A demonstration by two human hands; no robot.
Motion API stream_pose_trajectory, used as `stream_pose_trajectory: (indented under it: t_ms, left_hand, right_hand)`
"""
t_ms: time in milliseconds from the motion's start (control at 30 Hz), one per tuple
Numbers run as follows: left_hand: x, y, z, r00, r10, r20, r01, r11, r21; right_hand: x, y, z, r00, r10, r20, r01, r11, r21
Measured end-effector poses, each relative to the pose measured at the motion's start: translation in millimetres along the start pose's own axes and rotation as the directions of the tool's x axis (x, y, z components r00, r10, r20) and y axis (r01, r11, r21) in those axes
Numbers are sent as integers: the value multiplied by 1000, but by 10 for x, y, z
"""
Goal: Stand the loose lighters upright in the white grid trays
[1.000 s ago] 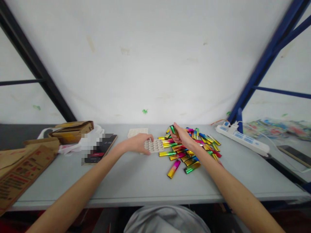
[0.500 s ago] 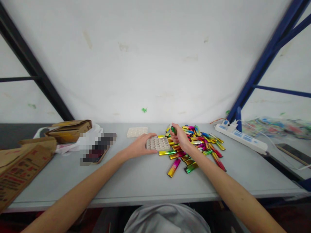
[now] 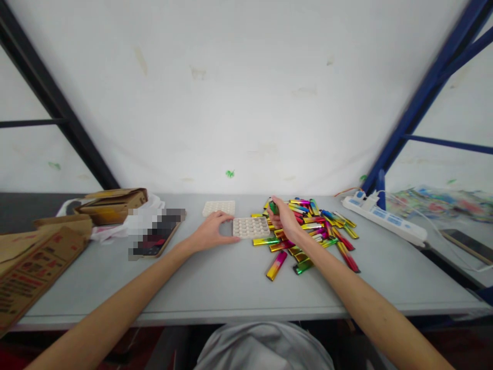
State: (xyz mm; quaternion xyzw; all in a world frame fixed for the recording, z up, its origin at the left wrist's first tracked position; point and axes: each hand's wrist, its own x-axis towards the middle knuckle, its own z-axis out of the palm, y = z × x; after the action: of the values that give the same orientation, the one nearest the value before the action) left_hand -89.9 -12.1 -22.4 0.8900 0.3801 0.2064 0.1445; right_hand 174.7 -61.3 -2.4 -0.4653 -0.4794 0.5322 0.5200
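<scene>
A pale tray with rows of round cells (image 3: 251, 227) lies on the table, its right end by the pile of lighters. At its left end is my left hand (image 3: 210, 232), thumb and fingers spread apart around the corners; whether they still touch it is hard to tell. My right hand (image 3: 287, 221) is closed around a green lighter (image 3: 273, 207), held upright over the pile. Shiny lighters in gold, red, green, blue and pink spread beneath and around that hand; one pink-and-gold lighter (image 3: 276, 265) lies nearer to me.
Behind my left hand lies a second pale tray (image 3: 219, 207). To the left are a phone (image 3: 165, 234), a white plastic bag (image 3: 111, 232) and cardboard boxes (image 3: 42, 272). A white power strip (image 3: 385, 221) runs along the right, with another phone (image 3: 468, 244) beyond it.
My left hand has drawn back left from the tray and its fingers have loosened. The tray sits slightly further right. My right hand still holds the green lighter in nearly the same place.
</scene>
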Motion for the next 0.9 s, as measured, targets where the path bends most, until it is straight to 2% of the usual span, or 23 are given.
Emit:
stream_pose_trajectory:
  t_ms: [133, 300, 400, 500, 600, 767, 900]
  left_hand:
    - [20, -13, 13, 1000, 23, -13, -23, 1000, -17]
    - [11, -13, 22, 1000, -7, -8, 6, 999, -48]
    - [11, -28, 39, 1000, -7, -15, 6, 998, -66]
    - [17, -50, 62, 1000, -1, -28, -1, 997, -79]
    - [26, -59, 77, 999, -11, -33, 8, 996, -93]
    - [33, -50, 74, 999, -18, -31, 15, 996, -92]
    - [31, -53, 73, 1000, -5, -29, 2, 995, -104]
  right_hand:
    - [-9, 21, 2, 989, -100, 109, 102, 995, -12]
    - [48, -39, 117, 953, -235, 194, 283, 918, -279]
    - [198, -16, 224, 938, -282, 200, 337, 876, -345]
    - [378, 71, 318, 935, -317, 161, 355, 842, -406]
    - [483, 151, 373, 912, -356, 202, 410, 795, -447]
    - [457, 150, 410, 885, -397, 243, 464, 714, -524]
    - [434, 114, 446, 862, -362, 355, 507, 623, -596]
